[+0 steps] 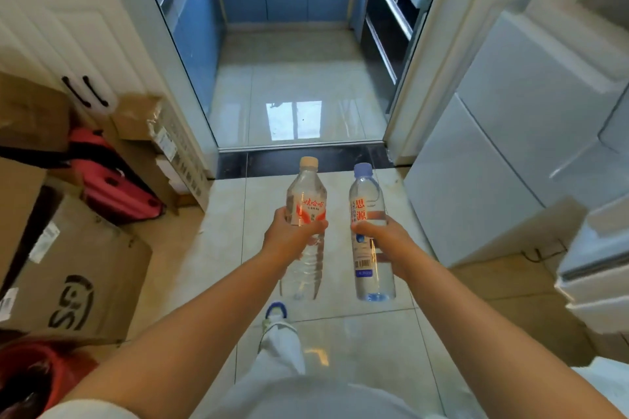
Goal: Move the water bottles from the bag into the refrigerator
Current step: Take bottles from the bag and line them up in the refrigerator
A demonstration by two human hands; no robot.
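Wrapping each bottle mid-body, left hand (289, 236) grips red-labelled bottle (306, 211), right hand (384, 241) blue-capped bottle (369, 201).

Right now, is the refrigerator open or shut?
Shut. Both doors of the refrigerator sit flush, showing no interior. Each hand holds a bottle in front of it.

"思源" on blue-capped bottle (369, 231)

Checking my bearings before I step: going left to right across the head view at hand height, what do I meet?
Cardboard box → left hand → red-label bottle → blue-cap bottle → right hand → refrigerator.
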